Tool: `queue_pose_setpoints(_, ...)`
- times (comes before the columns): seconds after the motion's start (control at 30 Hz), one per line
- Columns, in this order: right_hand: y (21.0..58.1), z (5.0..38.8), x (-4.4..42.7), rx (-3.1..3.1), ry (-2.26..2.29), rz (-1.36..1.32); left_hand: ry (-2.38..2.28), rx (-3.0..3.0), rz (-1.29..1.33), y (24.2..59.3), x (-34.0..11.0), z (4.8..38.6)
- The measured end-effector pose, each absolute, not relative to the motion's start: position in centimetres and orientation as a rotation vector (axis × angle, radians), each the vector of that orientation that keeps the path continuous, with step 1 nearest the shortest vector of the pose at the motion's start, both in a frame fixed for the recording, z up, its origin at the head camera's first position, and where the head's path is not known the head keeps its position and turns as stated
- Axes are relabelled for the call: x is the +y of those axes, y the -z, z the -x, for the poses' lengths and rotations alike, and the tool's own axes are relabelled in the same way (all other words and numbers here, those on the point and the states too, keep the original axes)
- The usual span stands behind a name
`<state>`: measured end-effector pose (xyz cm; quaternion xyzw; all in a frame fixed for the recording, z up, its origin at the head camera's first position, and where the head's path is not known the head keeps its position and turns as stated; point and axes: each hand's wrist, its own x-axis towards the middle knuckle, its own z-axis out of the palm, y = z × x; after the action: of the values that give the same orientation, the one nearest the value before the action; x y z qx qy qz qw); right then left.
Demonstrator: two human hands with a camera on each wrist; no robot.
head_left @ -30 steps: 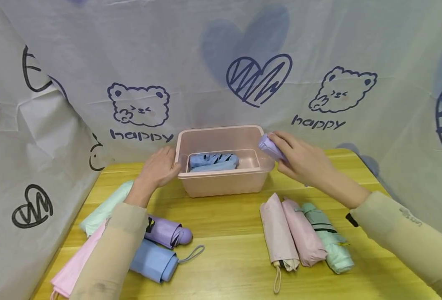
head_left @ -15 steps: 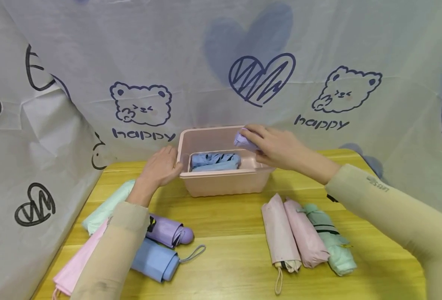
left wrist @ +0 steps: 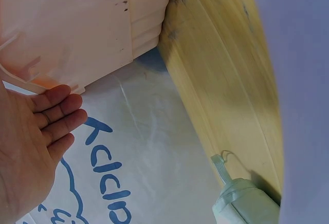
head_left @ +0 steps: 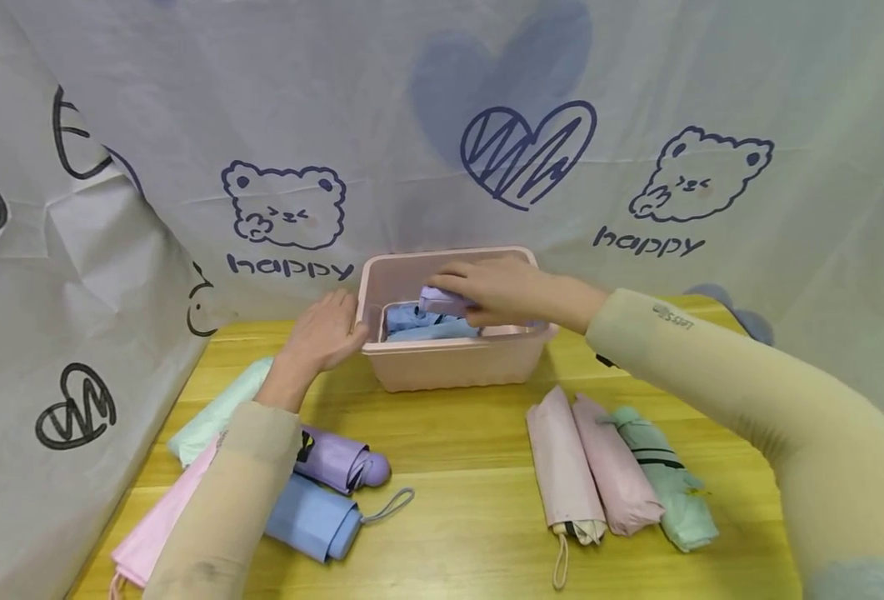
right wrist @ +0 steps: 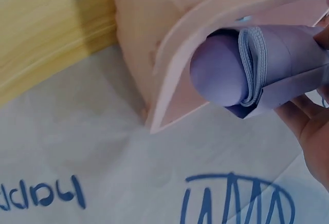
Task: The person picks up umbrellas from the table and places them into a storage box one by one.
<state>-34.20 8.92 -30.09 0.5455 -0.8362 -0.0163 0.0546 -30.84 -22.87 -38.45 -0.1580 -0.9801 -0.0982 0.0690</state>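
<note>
Right hand grips folded lilac umbrella: smooth domed end, pale ribbed strap; left hand, fingers nearly straight, touches pink bin.

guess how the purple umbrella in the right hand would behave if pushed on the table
The purple umbrella is probably fairly stiff, since its wrapped body looks straight in the right hand. It may roll, given its rounded end, though the fabric edge standing out along its side might check that.
</note>
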Motion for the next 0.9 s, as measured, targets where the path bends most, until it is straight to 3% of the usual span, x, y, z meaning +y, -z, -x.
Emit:
queue_pose_setpoints(0.57, 31.8, 36.4, 3.1, -2.959, 0.034, -1.829, 0.271, -2.928, 0.497, 38.4, -22.8, 30.9)
queue_pose_setpoints(0.9, 33.6, 37.0, 0.8, -3.266, 0.03, -1.748, 0.285, -2.935, 0.491, 38.5, -23.0, 30.8)
